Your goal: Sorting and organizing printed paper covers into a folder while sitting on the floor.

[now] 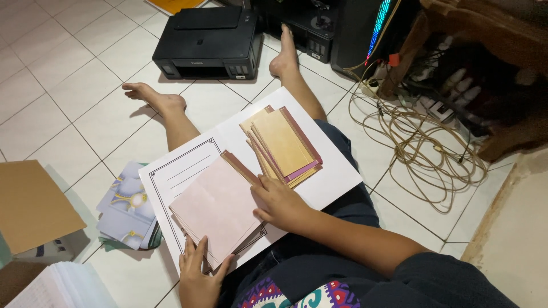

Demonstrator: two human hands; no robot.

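- Person seated on a tiled floor point(74, 85), legs stretched forward, two bare feet in view.
- One large white sheet point(331, 171) with a printed black border frame lies across the lap and serves as a work surface.
- Two stacks of cards rest on that sheet, near each other but apart.
- Pink card stack point(217, 208): pale pink top face, brown edges showing at its upper right corner; the count of cards in it cannot be told.
- Tan card stack point(285, 145): fanned, yellowish faces with maroon and brown edges; several cards, exact count not readable.
- Left hand point(200, 279): open, fingers spread, touching the lower edge of the pink card stack with the thumb along its side; not closed around it.
- Right hand point(279, 202): fingers curled, resting on the right edge of the pink card stack, just beside the tan card stack; whether it pinches a card cannot be told.
- One pile of blue-and-white printed sheets point(125, 208) lies on the floor left of the lap.
- One brown cardboard flap point(34, 205) at far left.
- One black printer point(208, 40) stands beyond the feet.
- One tangle of beige cable point(422, 148) lies at right.
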